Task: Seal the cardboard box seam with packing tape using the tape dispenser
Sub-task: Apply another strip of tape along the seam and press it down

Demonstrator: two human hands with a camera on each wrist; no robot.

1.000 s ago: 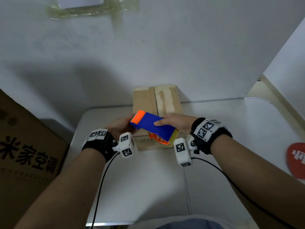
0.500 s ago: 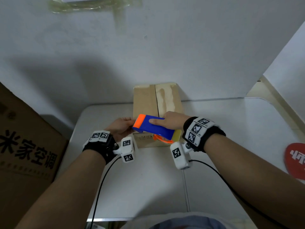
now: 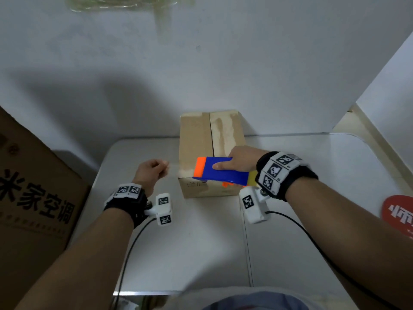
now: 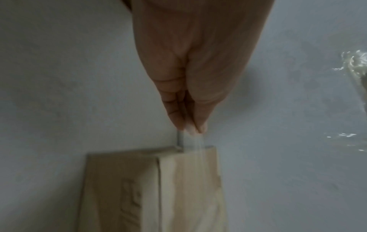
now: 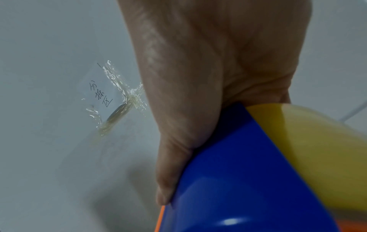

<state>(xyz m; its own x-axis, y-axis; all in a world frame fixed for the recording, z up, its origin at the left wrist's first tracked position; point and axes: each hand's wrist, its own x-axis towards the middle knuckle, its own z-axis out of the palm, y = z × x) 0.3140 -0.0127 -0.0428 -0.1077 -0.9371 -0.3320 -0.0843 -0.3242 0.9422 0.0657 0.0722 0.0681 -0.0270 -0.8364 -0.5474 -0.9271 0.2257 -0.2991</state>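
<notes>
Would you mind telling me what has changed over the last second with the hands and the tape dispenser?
The left hand has drawn away leftward from the tape dispenser, pinching a clear tape end stretched from the cardboard box. The right hand still grips the dispenser, now lowered onto the box's near edge. The box has not moved.

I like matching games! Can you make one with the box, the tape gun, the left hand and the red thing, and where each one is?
Things:
1. box
2. tape gun
3. left hand
4. red thing

Places:
A. at the table's right edge
B. gripped by the right hand
C. on the table by the wall
D. left of the box, pinching clear tape

Pairs: 1-C, 2-B, 3-D, 4-A
</notes>
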